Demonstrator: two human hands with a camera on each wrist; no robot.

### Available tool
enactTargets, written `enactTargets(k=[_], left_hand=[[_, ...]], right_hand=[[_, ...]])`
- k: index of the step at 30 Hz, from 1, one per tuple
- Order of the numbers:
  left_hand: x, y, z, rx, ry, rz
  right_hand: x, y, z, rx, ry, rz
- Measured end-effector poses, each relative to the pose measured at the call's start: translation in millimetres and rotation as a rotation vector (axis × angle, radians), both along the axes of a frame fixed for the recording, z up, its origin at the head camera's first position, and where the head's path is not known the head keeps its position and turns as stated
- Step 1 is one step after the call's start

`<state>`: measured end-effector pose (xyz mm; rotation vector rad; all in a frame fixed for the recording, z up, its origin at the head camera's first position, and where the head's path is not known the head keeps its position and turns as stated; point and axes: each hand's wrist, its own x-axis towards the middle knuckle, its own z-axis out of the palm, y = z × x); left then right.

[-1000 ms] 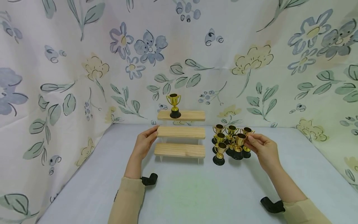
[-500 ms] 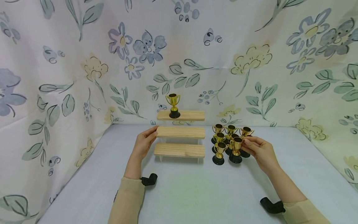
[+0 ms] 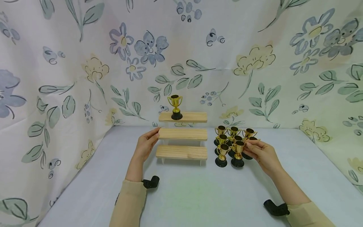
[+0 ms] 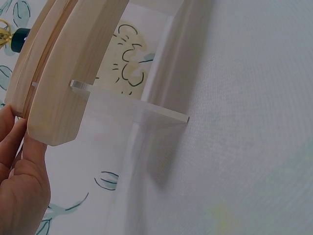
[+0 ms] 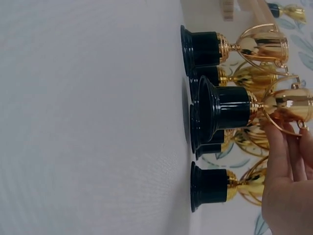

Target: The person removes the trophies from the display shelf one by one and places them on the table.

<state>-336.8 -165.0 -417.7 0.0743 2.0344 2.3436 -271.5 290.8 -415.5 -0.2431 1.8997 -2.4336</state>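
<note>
A three-tier wooden display stand (image 3: 182, 134) with clear supports stands mid-table. My left hand (image 3: 146, 145) holds the left end of its middle board, fingertips at the corner; the left wrist view shows the fingers (image 4: 34, 152) at the board ends. One gold trophy cup (image 3: 175, 105) with a black base stands upright on the top board. My right hand (image 3: 263, 155) pinches another gold trophy cup (image 3: 238, 153) by its handle side. In the right wrist view this held trophy cup (image 5: 288, 105) has its base slightly off the table. Its far handle shows beyond the fingers.
Several more trophy cups (image 3: 222, 154) stand close together right of the stand, behind and beside the held one. White cloth covers the table (image 3: 195, 195). A floral curtain (image 3: 227, 78) hangs behind. A black wrist camera (image 3: 151, 182) sits on each wrist.
My right hand has brought the held trophy cup leftward and toward me, out to the front of the group. My left hand has kept its place on the stand.
</note>
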Motion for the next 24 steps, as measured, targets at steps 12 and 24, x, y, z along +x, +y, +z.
enactTargets(k=[12, 24], left_hand=[[0.6, -0.1, 0.2, 0.004, -0.002, 0.000], [0.6, 0.6, -0.4, 0.007, 0.011, -0.004]], right_hand=[[2.1, 1.0, -3.8, 0.012, -0.016, 0.040], [4.0, 5.3, -5.0, -0.037, 0.016, 0.072]])
